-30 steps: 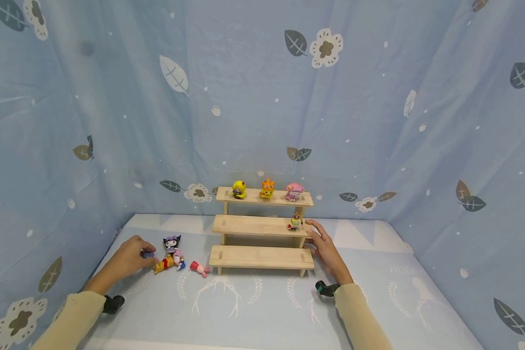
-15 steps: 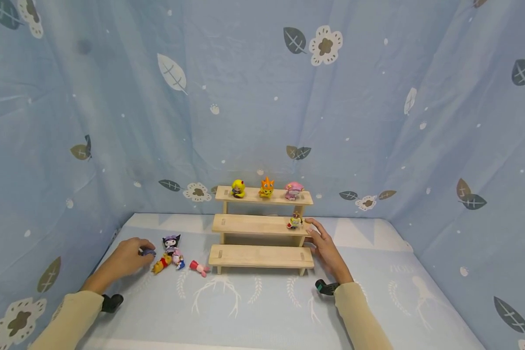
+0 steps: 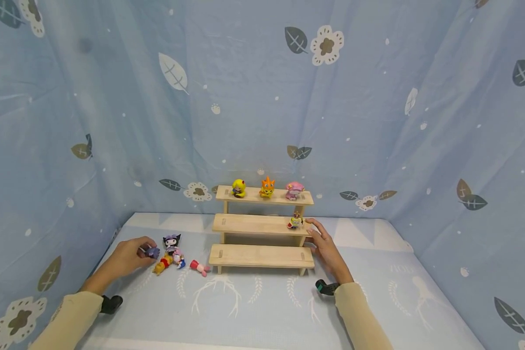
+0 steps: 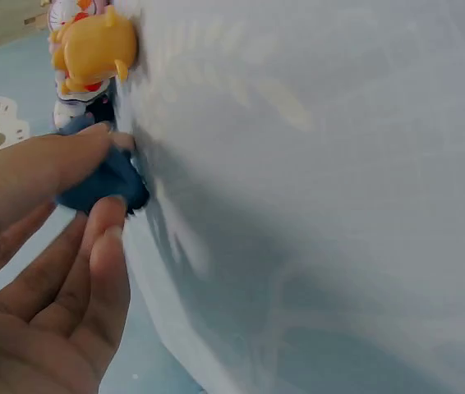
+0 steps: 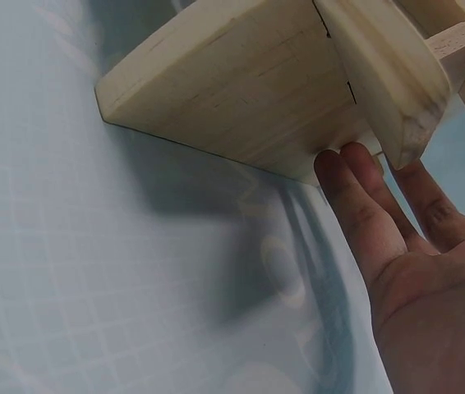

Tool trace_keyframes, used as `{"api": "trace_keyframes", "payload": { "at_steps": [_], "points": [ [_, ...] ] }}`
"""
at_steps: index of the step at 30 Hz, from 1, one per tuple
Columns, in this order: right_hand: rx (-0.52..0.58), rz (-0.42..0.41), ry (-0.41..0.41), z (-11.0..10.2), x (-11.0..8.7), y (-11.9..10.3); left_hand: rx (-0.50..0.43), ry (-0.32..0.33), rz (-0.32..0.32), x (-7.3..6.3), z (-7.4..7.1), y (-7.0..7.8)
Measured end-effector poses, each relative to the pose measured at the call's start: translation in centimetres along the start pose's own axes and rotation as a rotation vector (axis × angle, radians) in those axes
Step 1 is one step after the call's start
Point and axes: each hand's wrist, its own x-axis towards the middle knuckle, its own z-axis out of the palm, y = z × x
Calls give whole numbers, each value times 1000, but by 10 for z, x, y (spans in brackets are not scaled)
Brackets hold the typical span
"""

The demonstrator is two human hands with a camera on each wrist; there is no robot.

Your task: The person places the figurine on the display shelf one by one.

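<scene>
Between the thumb and fingers of my left hand [image 3: 129,256] is a small blue-purple figurine [image 3: 152,253], pinched close over the table at the left. In the left wrist view the fingers hide part of this blue figurine [image 4: 105,182]. Just right of it lie a yellow bear figurine [image 3: 162,265] in red and a black-and-purple figurine [image 3: 171,243], with a pink-and-blue figurine [image 3: 178,258] between them. My right hand [image 3: 328,253] is at the right end of a three-tier wooden display stand [image 3: 253,224]. Its fingertips [image 5: 329,164] touch the stand's side, fingers fairly straight.
A red-and-pink figurine [image 3: 199,268] lies left of the stand's bottom step. On the top step stand a yellow figurine [image 3: 238,188], an orange one [image 3: 267,188] and a pink one [image 3: 294,191]. A crowned figurine [image 3: 295,221] stands on the middle step's right end. Patterned curtains [image 3: 245,97] enclose the table.
In my left hand the blue-purple figurine has turned and shows more beyond the fingertips. The hand first drew slightly away from the bear figurine. My right hand stays at the stand.
</scene>
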Motion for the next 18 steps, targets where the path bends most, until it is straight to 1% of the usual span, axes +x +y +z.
{"api": "trace_keyframes", "payload": {
  "at_steps": [3, 7, 12, 14, 18],
  "points": [
    [5, 6, 0, -1, 1, 0, 7, 26, 0, -1, 0, 0],
    [12, 8, -6, -1, 1, 0, 2, 29, -2, 0, 0, -2],
    [15, 8, -10, -2, 1, 1, 0, 6, 5, 1, 0, 0],
    [11, 10, -7, -2, 2, 1, 3, -4, 29, 2, 0, 0],
    [5, 13, -8, -2, 2, 1, -8, -57, 56, 4, 2, 0]
  ]
}}
